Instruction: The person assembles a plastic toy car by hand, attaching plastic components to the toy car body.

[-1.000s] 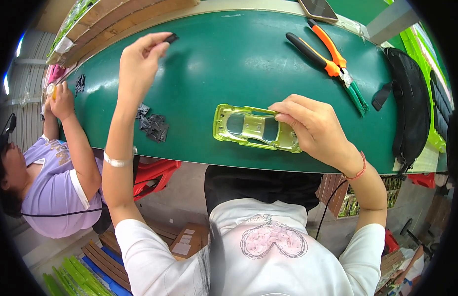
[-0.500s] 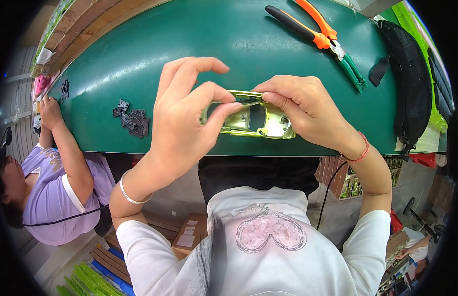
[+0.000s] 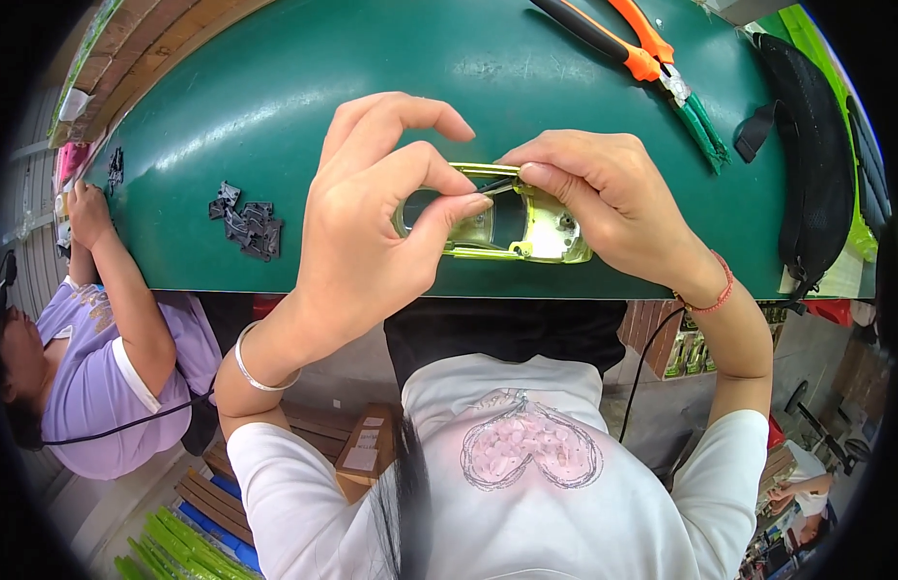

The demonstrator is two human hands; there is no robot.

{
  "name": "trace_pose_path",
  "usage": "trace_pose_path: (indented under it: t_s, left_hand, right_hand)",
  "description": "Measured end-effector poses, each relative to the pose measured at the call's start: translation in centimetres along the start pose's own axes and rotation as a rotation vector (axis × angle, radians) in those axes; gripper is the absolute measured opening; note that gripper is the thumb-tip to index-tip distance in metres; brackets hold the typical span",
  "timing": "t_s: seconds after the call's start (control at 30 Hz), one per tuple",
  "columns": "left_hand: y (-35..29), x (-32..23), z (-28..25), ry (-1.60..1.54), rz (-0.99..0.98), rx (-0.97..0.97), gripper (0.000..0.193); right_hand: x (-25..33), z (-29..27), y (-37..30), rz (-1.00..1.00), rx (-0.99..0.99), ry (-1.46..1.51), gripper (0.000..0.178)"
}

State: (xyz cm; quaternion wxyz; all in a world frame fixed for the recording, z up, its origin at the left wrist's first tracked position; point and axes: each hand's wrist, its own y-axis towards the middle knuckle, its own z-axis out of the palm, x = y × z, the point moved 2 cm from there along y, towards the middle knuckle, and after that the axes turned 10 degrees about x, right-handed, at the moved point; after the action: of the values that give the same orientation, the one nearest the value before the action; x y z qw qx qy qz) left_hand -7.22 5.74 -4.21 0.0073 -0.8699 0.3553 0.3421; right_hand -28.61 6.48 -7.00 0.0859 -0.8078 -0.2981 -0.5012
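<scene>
A shiny yellow-green toy car body shell [image 3: 557, 238] is held up above the table's near edge, its hollow underside facing me. My right hand [image 3: 618, 198] grips its far right part between thumb and fingers. My left hand [image 3: 367, 222] is at its left end, thumb and index fingertip closed on a small dark part [image 3: 502, 185] that reaches into the shell along the far side. The other left fingers curl free above. Part of the shell's left end is hidden behind this hand.
A pile of small dark plastic parts [image 3: 246, 220] lies left on the green table [image 3: 372, 58]. Orange-and-black pliers [image 3: 652, 68] with green-covered jaws lie far right, beside a black pouch [image 3: 811, 164]. Another person [image 3: 115, 358] works at the left, a hand on the table.
The view has shifted slightly. The shell is turned a little, and the dark part between my left fingertips shows more plainly. Both hands keep their hold.
</scene>
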Motion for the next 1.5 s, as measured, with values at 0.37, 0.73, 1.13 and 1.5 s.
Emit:
trace_pose_path:
  t_s: [0.37, 0.73, 1.13, 1.5]
  left_hand:
    - [-0.7, 0.5, 0.8, -0.112, -0.055, -0.084, 0.015]
    - [-1.2, 0.6, 1.0, -0.104, -0.068, -0.045, 0.014]
    - [-1.4, -1.3, 2.4, 0.225, -0.052, -0.292, 0.023]
    - [-1.3, -0.7, 2.7, 0.134, -0.118, -0.307, 0.023]
  right_hand:
    - [-0.3, 0.2, -0.1, 0.022, -0.008, -0.004, 0.012]
    - [-0.4, 0.5, 0.1, -0.029, -0.009, -0.047, 0.012]
    - [0.3, 0.4, 0.3, -0.082, 0.042, -0.056, 0.009]
    - [0.9, 0.4, 0.7, -0.110, 0.023, -0.304, 0.010]
